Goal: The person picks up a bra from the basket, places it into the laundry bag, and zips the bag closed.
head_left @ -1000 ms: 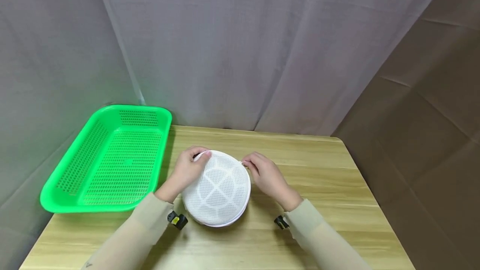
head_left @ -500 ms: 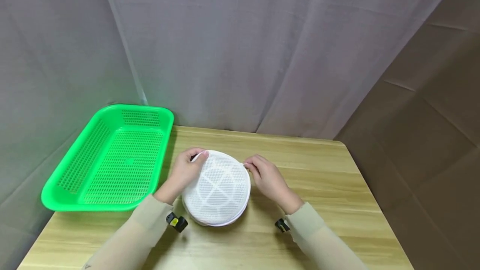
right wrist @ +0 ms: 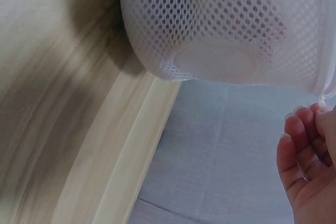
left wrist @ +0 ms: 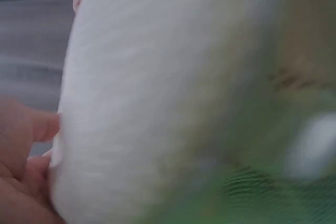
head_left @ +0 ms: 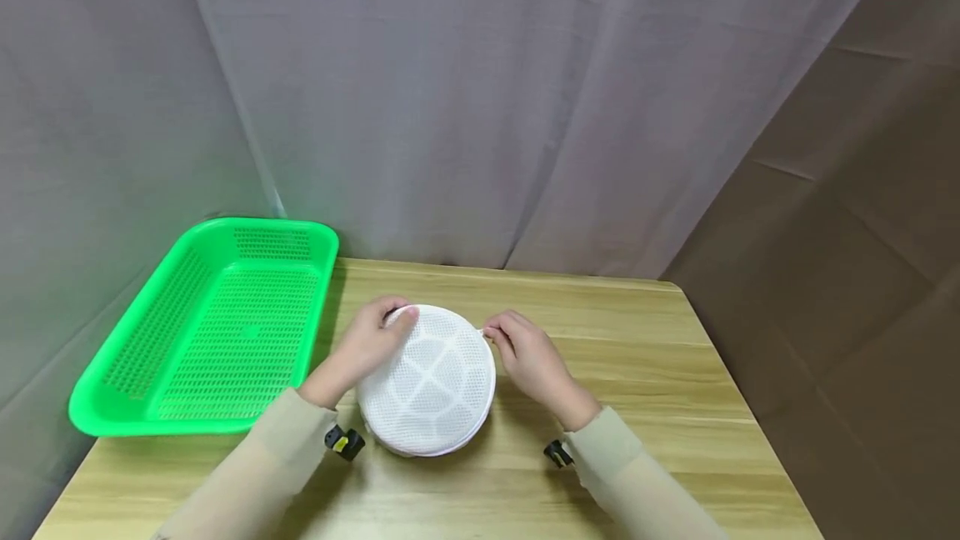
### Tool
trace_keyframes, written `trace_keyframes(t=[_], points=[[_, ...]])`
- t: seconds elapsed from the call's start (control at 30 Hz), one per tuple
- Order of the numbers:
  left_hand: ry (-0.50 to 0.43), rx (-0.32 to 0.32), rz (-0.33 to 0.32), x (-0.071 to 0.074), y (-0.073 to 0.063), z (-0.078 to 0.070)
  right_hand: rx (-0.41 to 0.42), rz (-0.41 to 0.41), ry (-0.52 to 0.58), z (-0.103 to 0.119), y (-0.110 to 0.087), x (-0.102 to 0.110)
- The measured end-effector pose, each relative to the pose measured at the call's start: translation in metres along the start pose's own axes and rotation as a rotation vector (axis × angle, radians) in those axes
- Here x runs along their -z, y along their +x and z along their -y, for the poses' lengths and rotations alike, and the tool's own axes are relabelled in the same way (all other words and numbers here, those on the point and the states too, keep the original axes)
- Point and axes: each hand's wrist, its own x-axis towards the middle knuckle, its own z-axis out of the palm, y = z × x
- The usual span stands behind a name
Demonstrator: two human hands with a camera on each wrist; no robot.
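A round white mesh laundry bag [head_left: 427,390] is held up over the table, its flat face tilted upward. My left hand [head_left: 371,336] grips its upper left edge, thumb on the mesh face and fingers behind. At the opposite upper right edge, my right hand [head_left: 528,352] pinches a small white zip pull [right wrist: 322,99] between thumb and fingertips. The bag's mesh side [right wrist: 220,3] bulges in the right wrist view and carries a smooth pale oval patch [right wrist: 218,61]. Blur covers most of the bag [left wrist: 136,87] in the left wrist view.
A green perforated plastic basket [head_left: 318,340] stands at the left of the wooden table [head_left: 615,373]. Grey cloth [head_left: 420,107] hangs behind the table's back edge, and a brown cloth wall [head_left: 840,290] runs along the right. Each wrist carries a small black camera [head_left: 345,442].
The head view has shifted slightly. Both hands keep the same holds on the mesh laundry bag, the right at the zip pull, with little visible movement.
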Motion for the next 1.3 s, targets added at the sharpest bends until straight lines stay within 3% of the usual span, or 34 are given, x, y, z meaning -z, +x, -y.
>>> trace_keyframes(t=[0.17, 0.43, 0.63, 0.93, 1.3], points=[[0.090, -0.071, 0.118, -0.002, -0.001, -0.011, 0.021, -0.006, 0.013, 0.002, 0.001, -0.002], [0.137, -0.130, 0.144, -0.016, 0.000, -0.019, 0.033, -0.020, 0.021, 0.005, 0.003, -0.002], [0.169, -0.154, 0.090, -0.022, 0.001, -0.014, 0.040, -0.018, 0.028, 0.006, 0.003, -0.003], [0.091, -0.157, 0.003, -0.022, 0.001, -0.006, 0.032, 0.000, 0.026, 0.005, 0.001, -0.006], [0.023, -0.061, -0.057, -0.012, 0.005, 0.006, 0.000, 0.013, 0.004, 0.000, -0.002, -0.005]])
